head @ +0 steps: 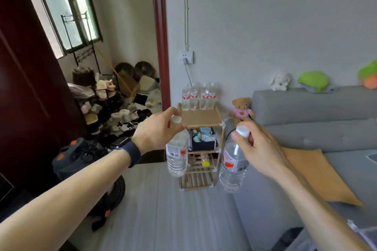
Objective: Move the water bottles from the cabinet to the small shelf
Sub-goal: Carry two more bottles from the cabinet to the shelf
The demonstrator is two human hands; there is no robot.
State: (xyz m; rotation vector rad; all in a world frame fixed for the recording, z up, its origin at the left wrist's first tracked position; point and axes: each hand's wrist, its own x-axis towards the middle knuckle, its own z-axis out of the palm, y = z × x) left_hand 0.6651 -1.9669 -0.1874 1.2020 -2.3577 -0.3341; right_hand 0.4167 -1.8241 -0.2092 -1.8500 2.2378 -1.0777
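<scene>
- While both arms reach forward, each hand carries one water bottle by its top: two bottles in the air, both roughly upright, bodies hanging below the fingers.
- Left hand (157,130): thumb and fingertips curled round the white cap of the left bottle (177,155), pinching it from above. The bottle's body hangs free in front of the left edge of the small shelf (201,117).
- Right hand (257,149): fingers curled round the neck of the right bottle (232,167), just under its ribbed white cap, with the thumb on the near side. This bottle hangs at the shelf's right side, close to the sofa (306,108).
- Row of bottles (199,96) standing at the back of the shelf's top board, against the wall: four labels counted. Whether more stand behind, I cannot tell.
- Every bottle is clear ribbed plastic with colourless contents, a red-and-white label and a white cap.
- The shelf has a light wooden frame, a flat tan top, white corner joints and slatted lower tiers. A dark box (204,142) of pale items sits on the second tier.
- One teddy bear (241,109) in a pink top sits right of the shelf. The sofa is grey fabric and carries one tan cushion (314,173).
</scene>
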